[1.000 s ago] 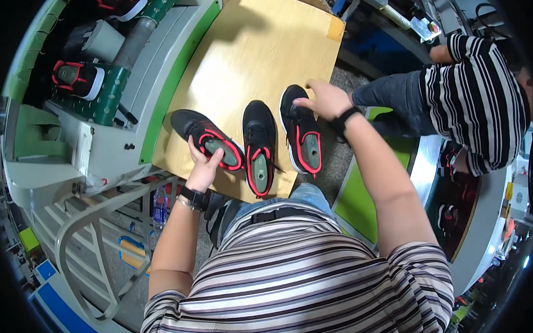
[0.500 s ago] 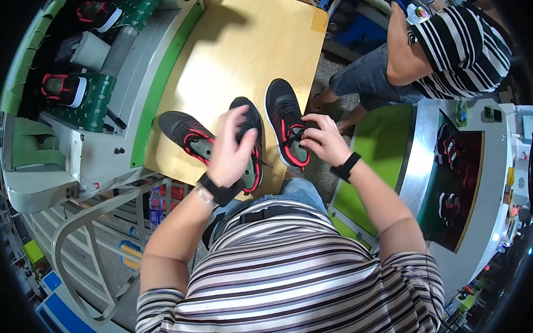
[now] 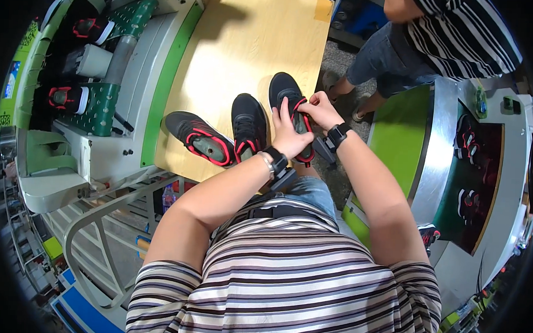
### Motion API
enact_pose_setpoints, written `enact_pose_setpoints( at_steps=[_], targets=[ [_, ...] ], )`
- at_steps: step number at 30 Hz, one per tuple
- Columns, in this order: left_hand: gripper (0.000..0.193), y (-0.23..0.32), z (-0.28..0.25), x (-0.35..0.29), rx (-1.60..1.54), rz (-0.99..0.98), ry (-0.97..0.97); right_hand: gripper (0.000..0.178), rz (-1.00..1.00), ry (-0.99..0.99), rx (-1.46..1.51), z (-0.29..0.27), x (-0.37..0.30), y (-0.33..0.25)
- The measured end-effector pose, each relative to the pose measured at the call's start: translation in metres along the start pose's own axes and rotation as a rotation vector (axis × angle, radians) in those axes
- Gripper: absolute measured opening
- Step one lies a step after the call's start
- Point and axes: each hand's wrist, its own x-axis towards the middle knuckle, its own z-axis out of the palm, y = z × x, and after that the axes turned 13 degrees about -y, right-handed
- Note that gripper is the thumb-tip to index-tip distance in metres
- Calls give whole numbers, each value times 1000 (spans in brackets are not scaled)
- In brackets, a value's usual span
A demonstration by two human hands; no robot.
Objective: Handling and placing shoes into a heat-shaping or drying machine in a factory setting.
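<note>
Three black sneakers with red trim are on the wooden tabletop, toes pointing away from me. My left hand (image 3: 290, 135) lies across the rightmost sneaker (image 3: 283, 86), gripping it about the tongue and opening, with its thumb stretched over the heel side. At that sneaker's right edge, the fingers of my right hand (image 3: 322, 113) pinch the red-lined collar. What lies under my left palm is hidden. The middle sneaker (image 3: 248, 116) stands beside my left wrist, its heel partly covered by my arm. Farther left, the third sneaker (image 3: 192, 130) shows a grey-green insole.
The wooden table (image 3: 253, 34) borders a machine with a green conveyor (image 3: 102, 105) carrying sneakers on the left. Another machine with a green panel (image 3: 397, 127) stands right. A co-worker in a striped shirt (image 3: 459, 38) stands beyond it. Metal rails (image 3: 100, 234) are at lower left.
My left hand has moved right, from above the middle sneaker onto the rightmost one. My right hand has shifted slightly up along its collar. The co-worker has changed posture.
</note>
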Motion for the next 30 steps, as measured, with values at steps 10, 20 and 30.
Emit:
enact_pose_setpoints(
  at_steps=[10, 20, 30],
  targets=[
    [56, 9, -55, 7, -981, 150, 91, 32, 99, -90, 411, -24, -97, 18],
    [41, 104, -305, -95, -472, 623, 809, 124, -327, -228, -278, 164, -87, -35],
    [84, 10, -458, -66, 40, -216, 1594, 72, -364, -86, -375, 115, -133, -37]
  ],
)
